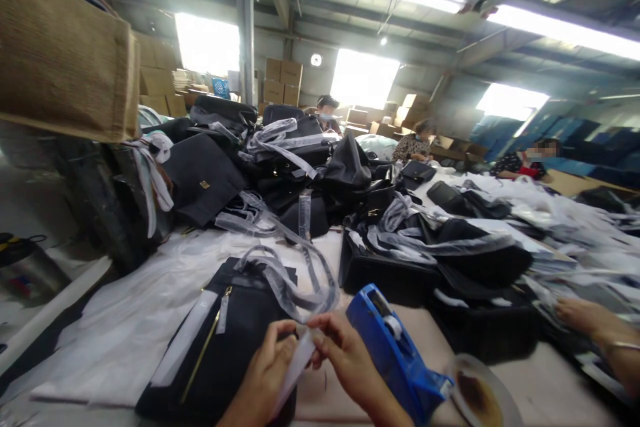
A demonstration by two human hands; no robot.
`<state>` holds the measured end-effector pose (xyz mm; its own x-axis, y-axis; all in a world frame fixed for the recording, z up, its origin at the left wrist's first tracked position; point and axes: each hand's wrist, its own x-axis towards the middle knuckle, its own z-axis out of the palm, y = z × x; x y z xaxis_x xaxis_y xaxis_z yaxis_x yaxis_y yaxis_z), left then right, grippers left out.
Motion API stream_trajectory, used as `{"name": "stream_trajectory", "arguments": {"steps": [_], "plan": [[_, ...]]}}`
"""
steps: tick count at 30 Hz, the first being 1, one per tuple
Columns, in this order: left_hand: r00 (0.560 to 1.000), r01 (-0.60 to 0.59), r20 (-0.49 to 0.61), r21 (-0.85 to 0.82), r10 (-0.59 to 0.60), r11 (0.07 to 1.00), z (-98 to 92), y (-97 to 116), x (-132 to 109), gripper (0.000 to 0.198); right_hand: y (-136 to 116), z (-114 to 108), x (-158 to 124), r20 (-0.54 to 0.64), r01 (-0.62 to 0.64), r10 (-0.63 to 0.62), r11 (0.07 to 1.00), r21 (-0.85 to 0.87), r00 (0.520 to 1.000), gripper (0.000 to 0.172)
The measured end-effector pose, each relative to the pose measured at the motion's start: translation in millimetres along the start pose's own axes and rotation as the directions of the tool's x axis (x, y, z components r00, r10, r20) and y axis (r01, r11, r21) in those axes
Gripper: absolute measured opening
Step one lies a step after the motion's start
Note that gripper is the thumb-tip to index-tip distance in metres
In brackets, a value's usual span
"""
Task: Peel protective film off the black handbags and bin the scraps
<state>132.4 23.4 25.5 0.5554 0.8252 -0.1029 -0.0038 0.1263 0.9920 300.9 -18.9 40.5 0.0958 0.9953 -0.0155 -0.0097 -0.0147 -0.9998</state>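
Observation:
A strip of whitish wrapping film (296, 365) runs down between my two hands, its upper end pinched at the fingertips. My left hand (273, 367) is closed on its left side, thumb and fingers together. From the right, my right hand (343, 350) pinches the same strip near its top. Under and left of my left hand lies a black bag (220, 340) with a gold zipper and pale film on its front. Film-wrapped straps (315, 280) loop over the bag's upper right, just beyond my fingers. Whether the strip joins them I cannot tell.
A blue tape dispenser (395, 353) stands right of my right hand, beside a round dish (483, 390) with brown contents. Black bags (390, 267) are heaped ahead. Another person's hand (585, 317) reaches in at right. Several people sit farther back. A tan box (65, 53) overhangs upper left.

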Motion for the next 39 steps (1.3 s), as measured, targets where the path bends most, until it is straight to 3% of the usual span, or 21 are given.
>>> {"name": "stream_trajectory", "arguments": {"steps": [2,5,8,12,15,18,19,21,24,29,33,36,39], "plan": [[0.984,0.140,0.137,-0.190,-0.114,0.972,-6.2,4.2,4.0,0.049,-12.8,4.3,-4.7,0.018,0.062,-0.060,0.989,-0.135,0.998,0.015],[0.944,0.209,0.300,-0.233,-0.135,0.950,-10.6,-2.2,10.9,0.047,-22.5,12.0,-7.2,0.061,0.172,-0.161,0.928,-0.330,0.985,0.025],[0.945,0.166,0.301,-0.112,-0.126,0.980,-10.1,-15.7,14.9,0.041,-18.9,19.6,-7.9,0.043,0.217,-0.223,0.862,-0.458,0.974,0.035],[0.962,0.135,0.246,-0.059,-0.117,0.989,-10.5,-26.4,17.4,0.040,-16.1,16.2,-21.2,-0.091,0.187,-0.291,0.794,-0.579,0.952,0.044],[0.965,0.208,0.198,-0.162,-0.175,0.965,-15.0,-26.3,20.0,0.049,-25.4,-20.5,-45.0,-0.259,0.053,-0.297,0.744,-0.666,0.919,0.029],[0.961,0.257,0.167,-0.256,-0.219,0.932,-18.7,-25.3,21.8,0.053,-33.3,-82.1,-74.7,-0.545,-0.288,-0.273,0.619,-0.730,0.793,0.024],[0.961,0.258,0.171,-0.267,-0.218,0.928,-19.1,-25.7,22.1,0.052,-33.4,-102.4,-84.1,-0.588,-0.380,-0.249,0.561,-0.735,0.769,0.026],[0.962,0.249,0.182,-0.280,-0.203,0.927,-18.7,-28.0,22.7,0.049,-29.5,-134.6,-99.4,-0.594,-0.450,-0.152,0.515,-0.730,0.790,0.030],[0.962,0.243,0.198,-0.300,-0.189,0.923,-18.0,-32.0,23.2,0.050,-18.9,-157.3,-109.8,-0.515,-0.424,-0.010,0.556,-0.715,0.857,0.032],[0.959,0.273,0.171,-0.333,-0.227,0.903,-20.3,-26.1,20.5,0.054,-12.7,-162.1,-104.0,-0.462,-0.407,0.081,0.620,-0.670,0.883,0.034],[0.956,0.289,0.158,-0.345,-0.248,0.893,-21.0,-16.1,16.6,0.053,-24.5,-155.8,-105.9,-0.458,-0.371,0.038,0.647,-0.666,0.888,0.034],[0.953,0.299,0.162,-0.343,-0.257,0.890,-20.0,-13.8,15.9,0.051,-36.7,-143.8,-118.1,-0.502,-0.386,-0.012,0.624,-0.680,0.865,0.036],[0.952,0.304,0.148,-0.346,-0.268,0.888,-18.9,-14.3,16.6,0.049,-39.6,-138.3,-133.1,-0.544,-0.451,0.049,0.624,-0.638,0.837,0.036]]}}
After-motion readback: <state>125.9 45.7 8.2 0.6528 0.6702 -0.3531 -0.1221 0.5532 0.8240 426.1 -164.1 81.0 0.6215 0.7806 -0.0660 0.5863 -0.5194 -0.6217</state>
